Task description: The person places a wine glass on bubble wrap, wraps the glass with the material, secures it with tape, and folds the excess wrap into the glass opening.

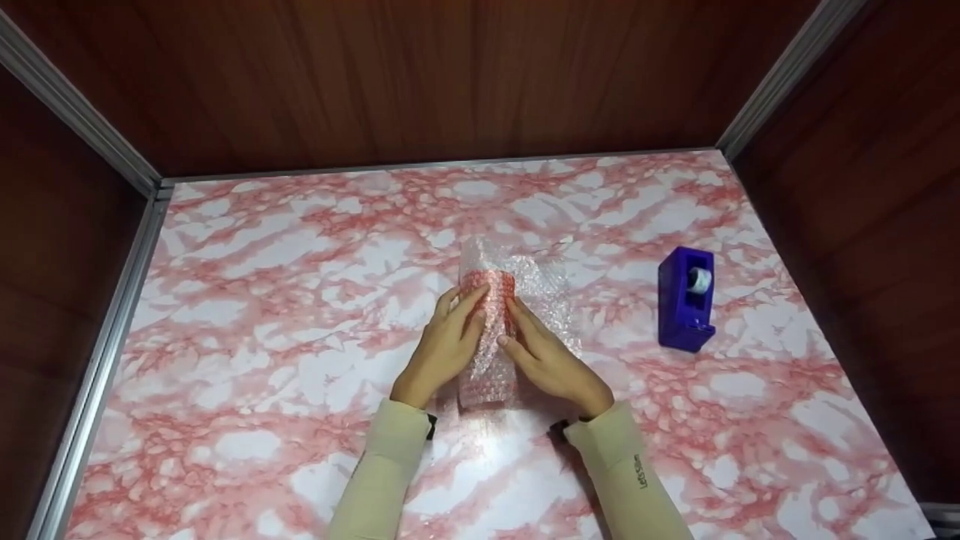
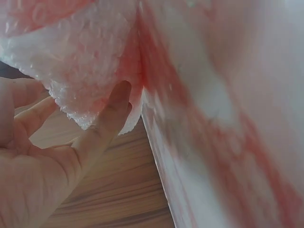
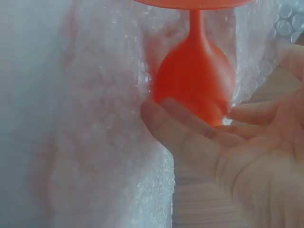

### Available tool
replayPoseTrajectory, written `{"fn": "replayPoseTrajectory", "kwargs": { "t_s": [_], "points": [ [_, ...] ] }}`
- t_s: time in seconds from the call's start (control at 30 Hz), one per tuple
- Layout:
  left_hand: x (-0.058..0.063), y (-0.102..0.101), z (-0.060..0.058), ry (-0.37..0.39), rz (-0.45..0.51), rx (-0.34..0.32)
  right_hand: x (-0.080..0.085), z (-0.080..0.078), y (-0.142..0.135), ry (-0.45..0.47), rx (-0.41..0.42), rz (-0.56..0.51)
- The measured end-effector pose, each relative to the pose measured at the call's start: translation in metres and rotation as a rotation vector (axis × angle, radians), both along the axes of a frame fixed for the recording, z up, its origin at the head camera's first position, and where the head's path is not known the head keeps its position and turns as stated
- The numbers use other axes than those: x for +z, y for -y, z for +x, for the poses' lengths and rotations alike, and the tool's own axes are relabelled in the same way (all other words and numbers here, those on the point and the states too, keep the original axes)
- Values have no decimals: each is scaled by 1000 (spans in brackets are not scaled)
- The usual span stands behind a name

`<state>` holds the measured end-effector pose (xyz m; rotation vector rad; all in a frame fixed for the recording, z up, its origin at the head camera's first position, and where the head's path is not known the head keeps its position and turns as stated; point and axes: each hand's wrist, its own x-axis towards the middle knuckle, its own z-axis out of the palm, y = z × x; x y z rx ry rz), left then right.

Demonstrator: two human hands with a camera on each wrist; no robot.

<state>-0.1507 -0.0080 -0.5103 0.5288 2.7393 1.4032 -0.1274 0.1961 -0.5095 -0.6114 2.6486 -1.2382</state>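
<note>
An orange-red stemmed goblet (image 3: 197, 76) lies along a sheet of bubble wrap (image 1: 544, 281) at the middle of the table. Wrap is folded over the goblet from the left, and its bowl shows through at the far end. My left hand (image 1: 444, 349) holds that folded layer, the wrap (image 2: 90, 57) passing between thumb and fingers. From the other side, my right hand (image 1: 551, 364) has its fingers around the bowl, with the thumb at the edge of the wrap. In the right wrist view the round foot and thin stem are uncovered.
A purple tape dispenser (image 1: 684, 300) holding a roll of clear tape stands to the right of the wrap. The table (image 1: 262, 360) has a red-and-white marbled top. Brown wood-grain panels (image 1: 450, 82) with metal edging rise at the back and both sides.
</note>
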Motion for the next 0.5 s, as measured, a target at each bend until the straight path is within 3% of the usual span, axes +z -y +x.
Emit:
{"fn": "replayPoseTrajectory", "kwargs": {
  "t_s": [0.33, 0.5],
  "points": [
    [4, 3, 0, -25, -23, 10, 0, 2, 5, -10, -31, -34],
    [5, 6, 0, -48, -31, 10, 0, -1, 7, -21, -1, -38]
  ]
}}
